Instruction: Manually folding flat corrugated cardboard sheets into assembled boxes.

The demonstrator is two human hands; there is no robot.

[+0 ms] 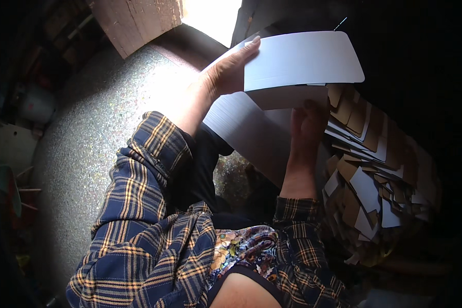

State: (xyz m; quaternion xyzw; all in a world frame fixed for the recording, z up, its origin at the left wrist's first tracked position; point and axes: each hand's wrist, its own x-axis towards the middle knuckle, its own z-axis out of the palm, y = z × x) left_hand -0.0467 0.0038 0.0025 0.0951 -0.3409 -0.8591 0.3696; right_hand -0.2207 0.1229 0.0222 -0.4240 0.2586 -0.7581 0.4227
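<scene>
A white cardboard box (300,59) is held up in front of me, its broad rounded flap standing out toward the right. My left hand (228,72) grips the box's left end, with the thumb on its upper edge and the other fingers hidden behind it. On the near side, my right hand (309,120) pinches the shaded lower edge near the right corner. Its fingertips are partly lost in shadow. Below the box and between my hands lies a long white cardboard surface (246,123), slanting down to the right.
To my right is a big heap of white and brown cardboard pieces (367,190), many overlapping. A wooden board (138,23) juts in at the top left, over a brightly lit speckled floor (87,159). The far right is very dark.
</scene>
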